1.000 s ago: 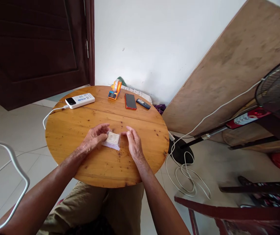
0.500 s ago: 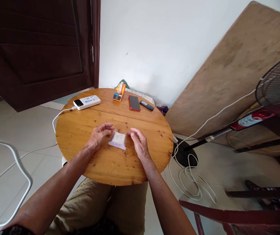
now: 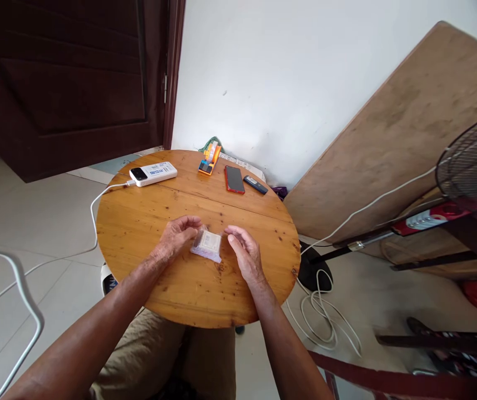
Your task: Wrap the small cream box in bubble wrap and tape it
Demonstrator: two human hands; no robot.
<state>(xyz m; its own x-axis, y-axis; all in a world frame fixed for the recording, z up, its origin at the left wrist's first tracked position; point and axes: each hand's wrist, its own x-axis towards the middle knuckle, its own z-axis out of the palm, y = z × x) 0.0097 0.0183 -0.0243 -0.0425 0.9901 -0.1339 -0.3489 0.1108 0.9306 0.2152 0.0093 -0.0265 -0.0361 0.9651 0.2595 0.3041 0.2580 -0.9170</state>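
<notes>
A small square packet [image 3: 209, 244] lies on the round wooden table [image 3: 167, 294]. It looks like a pale, printed square wrapped in clear plastic with a purplish lower edge. My left hand [image 3: 177, 236] is at the packet's left side, its fingers loosely curved and its thumb apart from them. The fingertips are close to the upper left corner of the wrap; whether they touch it I cannot tell. To the right of the packet, my right hand [image 3: 246, 254] is half curled with thumb and fingers apart, holding nothing.
Toward the table's back are a white power bank [image 3: 155, 173] with a cable, an orange tape dispenser [image 3: 210, 158], a red-edged phone [image 3: 234, 179] and a dark handheld device [image 3: 255, 184]. A fan [image 3: 475, 150] and a loose white cord [image 3: 319, 311] are at the right.
The camera view has shifted slightly, so the whole scene sits a little differently. The packet remains on the table between my hands, which have barely moved relative to it.
</notes>
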